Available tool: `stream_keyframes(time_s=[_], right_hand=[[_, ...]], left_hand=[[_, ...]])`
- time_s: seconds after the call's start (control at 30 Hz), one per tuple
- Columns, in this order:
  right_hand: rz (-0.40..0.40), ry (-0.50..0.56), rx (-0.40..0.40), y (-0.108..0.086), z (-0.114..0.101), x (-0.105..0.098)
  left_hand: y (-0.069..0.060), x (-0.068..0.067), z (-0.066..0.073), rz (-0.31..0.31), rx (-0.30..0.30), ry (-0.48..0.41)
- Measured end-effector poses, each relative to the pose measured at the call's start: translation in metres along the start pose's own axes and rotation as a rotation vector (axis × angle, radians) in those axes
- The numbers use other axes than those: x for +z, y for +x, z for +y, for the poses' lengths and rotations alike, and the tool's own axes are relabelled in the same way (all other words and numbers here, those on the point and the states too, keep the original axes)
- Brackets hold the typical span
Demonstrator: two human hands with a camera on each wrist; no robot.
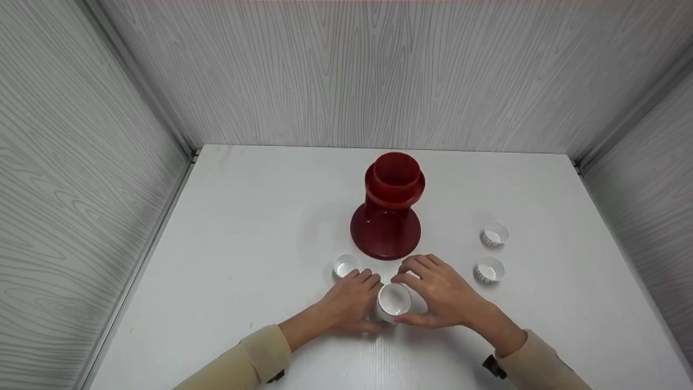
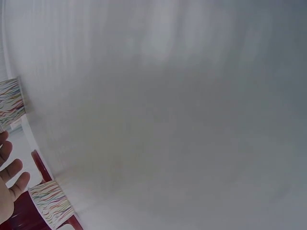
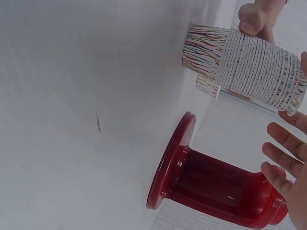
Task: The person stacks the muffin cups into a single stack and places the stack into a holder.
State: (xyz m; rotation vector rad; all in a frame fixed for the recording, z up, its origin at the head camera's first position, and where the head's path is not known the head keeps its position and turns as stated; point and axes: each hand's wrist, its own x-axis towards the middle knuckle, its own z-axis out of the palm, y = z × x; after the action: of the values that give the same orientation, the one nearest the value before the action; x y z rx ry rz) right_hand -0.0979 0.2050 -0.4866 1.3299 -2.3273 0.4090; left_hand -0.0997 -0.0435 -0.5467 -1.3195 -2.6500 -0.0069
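Left hand (image 1: 351, 304) and right hand (image 1: 441, 295) holding cup stack (image 3: 249, 64) | red stand (image 1: 386, 238) just beyond | loose cups (image 1: 489, 269) on either side

A colour-streaked cup (image 2: 10, 103) shows just beside the left grip (image 2: 5, 194). A matching cup (image 2: 50, 203) partly hides a red stand (image 2: 20, 213) on the bench (image 2: 168, 124).
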Motion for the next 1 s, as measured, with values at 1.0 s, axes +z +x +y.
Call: stream_keyframes(time_s=[1.0], right_hand=[[-0.072, -0.018, 0.025, -0.0032, -0.0002, 0.0026]], left_hand=[[-0.0001, -0.0001, -0.0003, 0.005, 0.009, 0.016]])
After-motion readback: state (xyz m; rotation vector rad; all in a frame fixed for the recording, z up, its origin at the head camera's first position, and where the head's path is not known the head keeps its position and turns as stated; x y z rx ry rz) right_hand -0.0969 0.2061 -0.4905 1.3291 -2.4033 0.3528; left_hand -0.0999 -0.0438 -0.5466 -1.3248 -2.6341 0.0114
